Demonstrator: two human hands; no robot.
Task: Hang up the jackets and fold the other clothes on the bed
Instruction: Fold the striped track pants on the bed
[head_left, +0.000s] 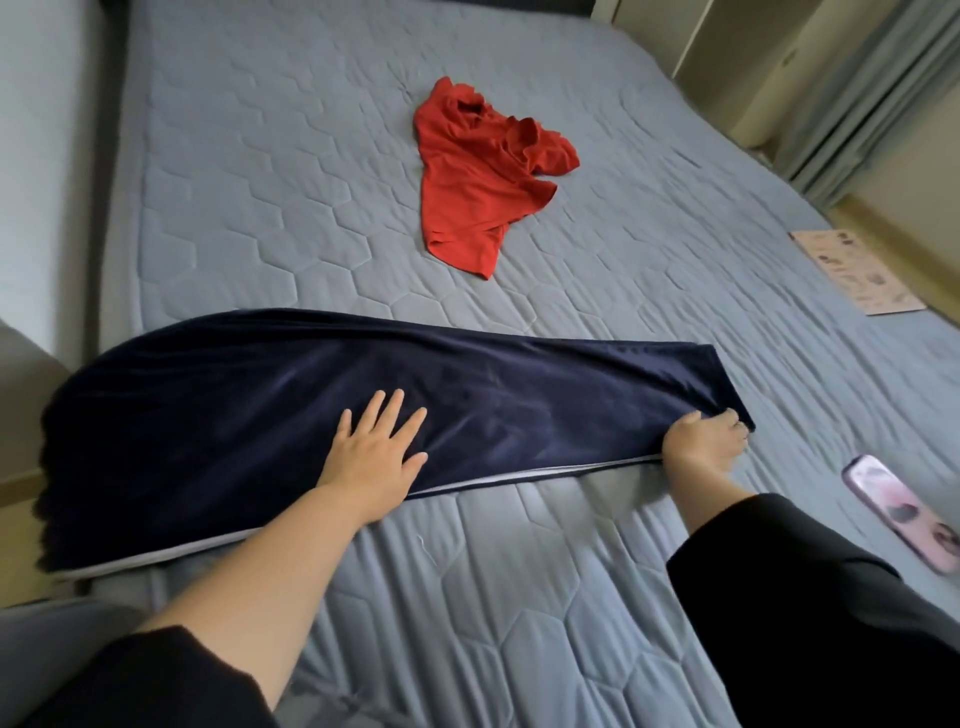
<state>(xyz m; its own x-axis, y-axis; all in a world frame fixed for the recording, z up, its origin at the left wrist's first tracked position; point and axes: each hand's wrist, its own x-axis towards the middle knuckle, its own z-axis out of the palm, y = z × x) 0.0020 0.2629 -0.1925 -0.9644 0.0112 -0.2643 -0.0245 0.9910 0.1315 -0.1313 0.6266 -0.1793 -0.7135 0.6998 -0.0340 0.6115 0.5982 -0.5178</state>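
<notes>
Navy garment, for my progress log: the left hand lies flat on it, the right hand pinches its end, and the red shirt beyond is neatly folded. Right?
Not quite: the head view shows the red shirt lying crumpled, not folded. The left hand does lie flat on the navy garment and the right hand pinches its end.

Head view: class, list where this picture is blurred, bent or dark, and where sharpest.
In the head view the wide lens bows the bed; the phone at the right edge is smeared; the navy garment goes dark and fuzzy at its left end; the red shirt is sharpest; light is soft, without hard shadows.
</notes>
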